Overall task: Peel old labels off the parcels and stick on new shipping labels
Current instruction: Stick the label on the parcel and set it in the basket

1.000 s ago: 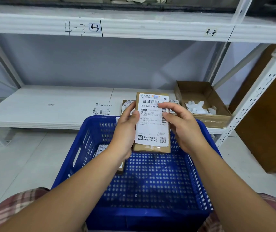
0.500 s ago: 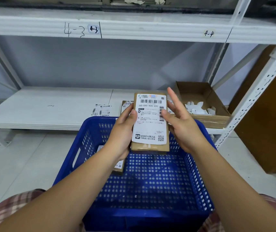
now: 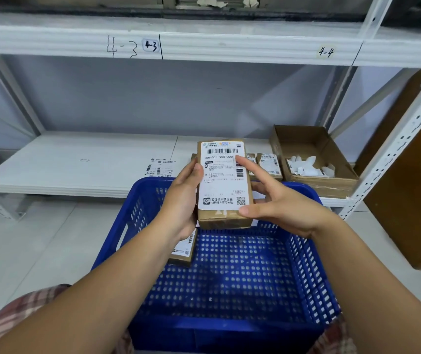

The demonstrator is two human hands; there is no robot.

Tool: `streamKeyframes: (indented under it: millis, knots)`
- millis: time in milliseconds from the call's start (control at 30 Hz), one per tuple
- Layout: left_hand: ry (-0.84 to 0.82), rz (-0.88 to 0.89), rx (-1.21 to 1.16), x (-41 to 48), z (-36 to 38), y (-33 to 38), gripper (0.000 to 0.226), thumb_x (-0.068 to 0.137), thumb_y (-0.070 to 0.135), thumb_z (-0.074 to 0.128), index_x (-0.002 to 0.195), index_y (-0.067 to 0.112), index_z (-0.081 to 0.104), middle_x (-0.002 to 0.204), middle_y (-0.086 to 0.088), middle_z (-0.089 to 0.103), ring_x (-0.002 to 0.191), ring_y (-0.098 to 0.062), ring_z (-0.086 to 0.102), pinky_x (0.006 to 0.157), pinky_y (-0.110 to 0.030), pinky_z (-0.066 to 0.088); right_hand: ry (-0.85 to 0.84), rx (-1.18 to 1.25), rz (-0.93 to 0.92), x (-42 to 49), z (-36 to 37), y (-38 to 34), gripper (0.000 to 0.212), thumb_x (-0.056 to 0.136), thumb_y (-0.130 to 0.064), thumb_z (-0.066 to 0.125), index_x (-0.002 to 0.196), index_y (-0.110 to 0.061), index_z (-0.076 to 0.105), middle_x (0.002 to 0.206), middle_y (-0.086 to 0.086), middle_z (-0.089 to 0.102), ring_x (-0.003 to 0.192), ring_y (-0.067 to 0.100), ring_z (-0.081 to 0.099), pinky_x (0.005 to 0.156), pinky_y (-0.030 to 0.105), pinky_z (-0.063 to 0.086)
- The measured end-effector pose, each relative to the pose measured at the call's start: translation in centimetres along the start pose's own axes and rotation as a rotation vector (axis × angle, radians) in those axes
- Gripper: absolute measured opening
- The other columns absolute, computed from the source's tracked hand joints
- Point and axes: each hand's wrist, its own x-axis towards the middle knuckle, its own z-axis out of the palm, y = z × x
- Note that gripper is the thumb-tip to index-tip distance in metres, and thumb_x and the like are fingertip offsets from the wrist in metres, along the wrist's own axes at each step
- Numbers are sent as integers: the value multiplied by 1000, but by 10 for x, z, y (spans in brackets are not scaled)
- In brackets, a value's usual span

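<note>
L hand (image 3: 182, 200) grips the parcel (image 3: 223, 218) by its left edge, upright over the blue basket (image 3: 229, 325). R hand (image 3: 278, 205), which lifted clear half a sec ago, is back on it: fingers spread, forefinger flat on the new label (image 3: 219, 185), thumb at its bottom-right corner, pressing not gripping. Label looks flat, no lifted edge I can see, so this one's prob. near done. Another parcel (image 3: 182, 254) lies in the basket, more wait on the shelf (image 3: 76, 162)
</note>
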Motion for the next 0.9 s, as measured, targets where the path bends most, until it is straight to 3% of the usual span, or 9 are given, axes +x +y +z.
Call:
streamKeyframes:
  millis: [167,300,433,500,600,733,833,900]
  knots:
    - [-360,-63,76,3,-10,7,77,87,17,60,146,47,21,133,2,58,118,-26,58,97,-50,47,70,141,-78,-2,-3,3,85,69,-2,80,130,-51,47,142,5,52,127,26,55,88,37,57]
    - [-559,-130,48,4,-24,14,111,66,8,82,144,53,17,137,-8,54,123,-33,54,86,-42,54,95,185,-112,-6,-4,2,82,70,-1,72,132,-49,48,138,7,57,121,26,61,84,36,57]
    - [-704,-150,89,4,-32,21,125,58,8,88,144,54,10,144,-12,45,128,-35,47,90,-38,51,60,190,-128,-10,-1,2,86,65,-7,79,132,-51,48,139,7,56,121,26,60,84,36,57]
    - [-696,-141,92,2,-32,20,124,60,5,86,144,55,10,143,-10,47,127,-33,49,89,-37,51,45,181,-117,-11,0,2,86,63,-11,81,131,-52,47,140,5,54,123,25,60,84,35,57]
    - [-655,-130,80,2,-29,14,116,65,1,76,143,56,12,141,-7,50,126,-32,50,92,-39,50,82,194,-121,-11,2,3,71,79,-13,77,132,-49,46,139,6,55,119,24,62,84,35,58]
    - [-614,-128,-15,1,-28,11,104,64,20,86,140,54,24,136,-1,55,124,-27,53,94,-44,50,113,237,-117,-10,1,5,72,73,-18,73,134,-45,47,135,9,60,117,26,64,87,38,58]
    - [-518,-126,-72,3,-24,10,69,85,23,60,141,51,29,135,2,57,122,-24,55,94,-43,48,83,285,-136,-9,-3,7,82,62,-24,84,134,-44,50,132,10,63,117,29,63,85,38,58]
    - [-502,-113,16,7,-23,8,58,90,36,49,142,51,27,139,2,52,125,-26,52,96,-46,49,108,268,-136,-8,-4,8,81,64,-23,81,134,-45,48,132,11,62,117,28,63,85,38,58]
